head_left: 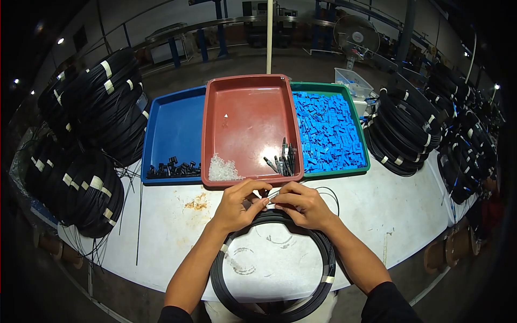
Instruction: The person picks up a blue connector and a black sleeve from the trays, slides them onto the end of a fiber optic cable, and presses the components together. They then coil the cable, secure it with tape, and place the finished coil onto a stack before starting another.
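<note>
My left hand (240, 203) is closed, with a small black cylindrical part (264, 192) between its fingers. Beside it, my right hand (304, 204) pinches the thin end of a black cable (337, 200), which loops out to the right. The fingertips of both hands almost meet, so the exact contact between part and cable is hidden. Below them lies a coil of black cable (217, 269), bound with pale tape and reaching over the table's front edge.
A red tray (245, 124) holds clear small pieces (222, 168) and black connectors (284, 160). Left of it, a blue tray (175, 118) contains black caps (175, 168); right, a green tray (360, 121) contains blue clips (326, 132). Cable coils (81, 188) (404, 132) flank the white table (377, 226).
</note>
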Demonstrator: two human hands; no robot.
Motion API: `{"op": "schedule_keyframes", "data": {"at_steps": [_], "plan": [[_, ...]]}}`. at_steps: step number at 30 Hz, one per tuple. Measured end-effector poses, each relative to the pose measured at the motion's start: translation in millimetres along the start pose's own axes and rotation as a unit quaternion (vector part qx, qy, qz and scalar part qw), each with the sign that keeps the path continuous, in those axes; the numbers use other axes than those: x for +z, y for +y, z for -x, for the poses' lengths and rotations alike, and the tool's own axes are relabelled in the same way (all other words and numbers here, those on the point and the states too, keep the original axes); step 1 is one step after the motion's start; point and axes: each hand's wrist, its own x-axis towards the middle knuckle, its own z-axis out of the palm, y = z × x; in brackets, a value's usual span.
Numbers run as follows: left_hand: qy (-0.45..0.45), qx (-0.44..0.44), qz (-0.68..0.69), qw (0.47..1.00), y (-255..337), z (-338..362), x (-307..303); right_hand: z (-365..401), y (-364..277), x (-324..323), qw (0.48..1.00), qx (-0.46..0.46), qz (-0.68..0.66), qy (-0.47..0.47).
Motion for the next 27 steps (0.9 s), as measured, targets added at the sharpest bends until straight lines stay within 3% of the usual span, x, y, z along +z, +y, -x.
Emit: {"op": "schedule_keyframes", "data": {"at_steps": [11,14,21,27], "plan": [[-0.016,-0.049,0.043,0.998,-9,4,0,0,2,0,1.000,-0.010,-0.005,0.006],[0.023,-0.061,0.026,0.998,1,2,2,0,3,0,1.000,-0.016,-0.002,0.021],[0.037,-0.001,-0.035,0.999,-5,3,2,2,6,2,0.996,-0.031,0.026,0.079],[0.024,0.011,-0.047,0.999,-7,4,2,3,6,3,0.996,-0.028,0.045,0.076]]}}
